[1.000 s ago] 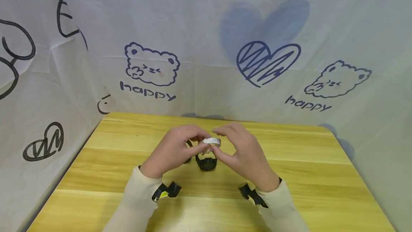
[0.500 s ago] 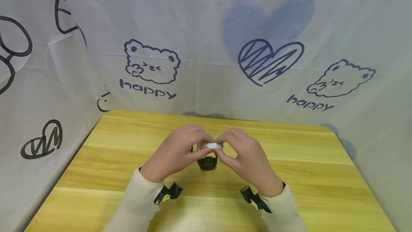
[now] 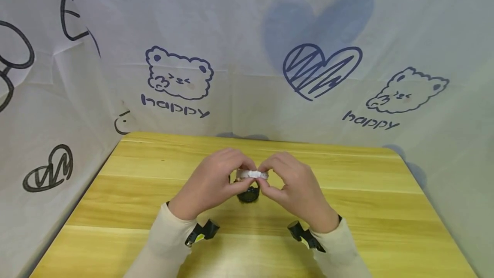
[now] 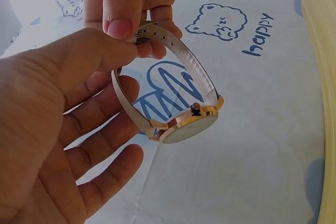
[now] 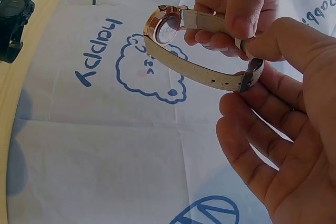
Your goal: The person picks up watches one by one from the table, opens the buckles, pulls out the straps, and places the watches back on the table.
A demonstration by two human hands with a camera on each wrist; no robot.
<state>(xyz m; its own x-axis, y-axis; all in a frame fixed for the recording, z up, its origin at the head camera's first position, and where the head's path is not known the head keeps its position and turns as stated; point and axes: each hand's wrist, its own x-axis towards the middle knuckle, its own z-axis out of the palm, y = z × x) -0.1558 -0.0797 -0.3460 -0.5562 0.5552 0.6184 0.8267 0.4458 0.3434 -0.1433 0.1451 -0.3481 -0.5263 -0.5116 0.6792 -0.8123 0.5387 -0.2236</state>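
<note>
A wristwatch with a white strap (image 3: 254, 174) and a rose-gold case (image 4: 191, 124) hangs between both hands above the table. Its strap forms a loop, the two ends meeting at the buckle (image 5: 251, 77). With thumb and fingertips, my left hand (image 3: 214, 179) pinches the strap beside the buckle. From the other side my right hand (image 3: 297, 183) pinches it, fingertips meeting the left ones. The remaining fingers of both hands spread loosely below the strap. In the left wrist view the case hangs low, crown toward the camera; fingertips partly cover the buckle.
A black digital watch (image 3: 248, 194) stands on the wooden table (image 3: 247, 243) just below the hands. Part of another dark item shows behind the left fingers. White cloth (image 3: 247, 110) with printed bears and hearts hangs behind and at the sides.
A second ago the right fingers stood spread around the strap's end; they have closed in and pinch it against the left fingertips. The strap has swung to lie level between the hands.
</note>
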